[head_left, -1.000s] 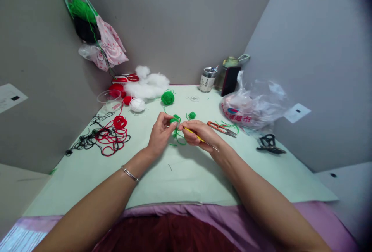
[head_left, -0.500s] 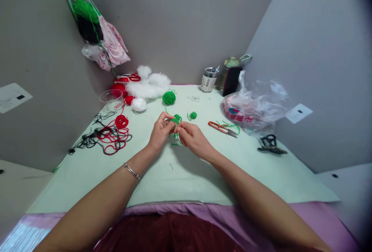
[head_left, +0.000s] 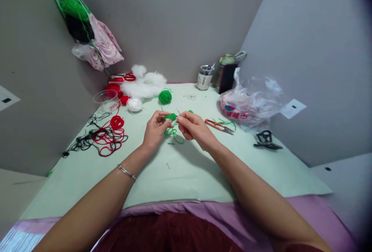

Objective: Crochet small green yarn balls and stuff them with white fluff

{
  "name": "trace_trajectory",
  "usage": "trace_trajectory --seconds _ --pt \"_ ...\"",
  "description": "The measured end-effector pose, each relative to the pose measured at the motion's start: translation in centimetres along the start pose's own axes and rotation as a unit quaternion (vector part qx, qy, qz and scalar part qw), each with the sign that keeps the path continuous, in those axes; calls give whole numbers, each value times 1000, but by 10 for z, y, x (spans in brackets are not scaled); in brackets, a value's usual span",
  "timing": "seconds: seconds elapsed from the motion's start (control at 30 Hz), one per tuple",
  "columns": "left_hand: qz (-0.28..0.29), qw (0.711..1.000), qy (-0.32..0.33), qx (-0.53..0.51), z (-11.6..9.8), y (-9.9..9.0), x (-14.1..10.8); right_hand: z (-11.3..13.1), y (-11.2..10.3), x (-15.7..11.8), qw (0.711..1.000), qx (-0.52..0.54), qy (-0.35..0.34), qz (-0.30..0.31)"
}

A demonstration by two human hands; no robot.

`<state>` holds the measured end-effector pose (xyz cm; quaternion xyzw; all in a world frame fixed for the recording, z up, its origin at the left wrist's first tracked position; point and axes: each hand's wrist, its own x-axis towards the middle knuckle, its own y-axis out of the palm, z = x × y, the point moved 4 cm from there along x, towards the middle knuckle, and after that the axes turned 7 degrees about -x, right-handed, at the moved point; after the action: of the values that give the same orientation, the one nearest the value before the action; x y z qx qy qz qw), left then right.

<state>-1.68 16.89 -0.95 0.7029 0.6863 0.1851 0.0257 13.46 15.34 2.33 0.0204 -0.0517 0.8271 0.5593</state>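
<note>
My left hand (head_left: 155, 130) pinches a small green crochet piece (head_left: 171, 117) between thumb and fingers, over the middle of the table. Just to the right, my right hand (head_left: 193, 126) is closed on a thin crochet hook (head_left: 178, 111); its slim tip points up past the fingertips, and the rest is mostly hidden in the hand. Loops of green yarn (head_left: 174, 135) hang and lie below the piece. A strand runs up toward the green yarn ball (head_left: 165, 97). Another small green piece (head_left: 190, 111) is partly hidden behind my right hand.
Orange thread snips (head_left: 219, 126) lie right of my hands, near a plastic bag (head_left: 250, 102) and a black clip (head_left: 267, 140). Tangled red and black yarn (head_left: 101, 139), a white yarn ball (head_left: 134, 104), a clear cup (head_left: 106, 99) and white stuffing (head_left: 145, 85) are left. A can (head_left: 204, 78) stands behind.
My right hand has drawn slightly away from the left, and the hook's tip now shows above the green piece. The whole view has shifted a little.
</note>
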Motion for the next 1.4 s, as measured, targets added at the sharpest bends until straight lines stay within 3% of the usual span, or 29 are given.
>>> trace_trajectory --seconds 0.1,0.2,0.6,0.83,1.03,1.4 --pt "27 1000 -12 -4 2 10 -5 -6 -5 6 993 -99 -21 -69" --pt "42 999 -22 -7 5 13 -7 -10 -5 9 984 -145 -40 -97" --pt "77 994 -76 -33 -3 12 -8 -13 -11 9 980 -167 -35 -102" --pt "48 997 -54 4 -2 7 -3 3 -13 0 989 -143 -15 -34" --pt "19 997 -13 70 -9 4 -4 -1 0 -4 991 -9 57 120" --pt "14 991 21 130 -11 3 -5 -10 2 -1 980 88 117 132"
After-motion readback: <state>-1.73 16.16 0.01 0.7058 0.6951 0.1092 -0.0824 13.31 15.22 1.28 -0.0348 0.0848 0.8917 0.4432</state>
